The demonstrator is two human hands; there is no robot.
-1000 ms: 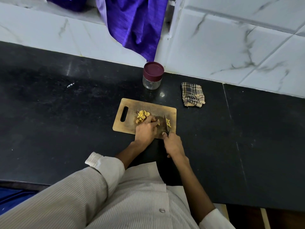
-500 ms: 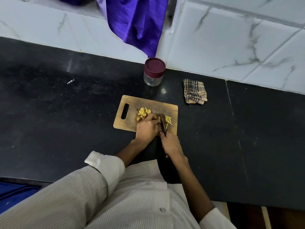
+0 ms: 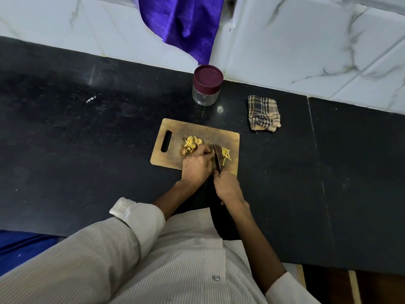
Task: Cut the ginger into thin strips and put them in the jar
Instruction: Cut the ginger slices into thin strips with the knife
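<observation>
Slicing ginger into strips on the cutting board [image 3: 175,137], jar not yet touched.

My left hand [image 3: 197,166] curls its fingers down on a stack of ginger slices [image 3: 210,152] near the board's middle, while my right hand [image 3: 228,186] grips the knife [image 3: 217,157] handle, blade just beside those fingers. Uncut slices [image 3: 192,144] lie toward the board's handle slot; finished strips [image 3: 225,155] lie on the blade's other side. The jar [image 3: 207,85] stands behind the board on the table [image 3: 87,150], lid on. I judge more cuts come next, then unscrewing the lid. No readable writing.
</observation>
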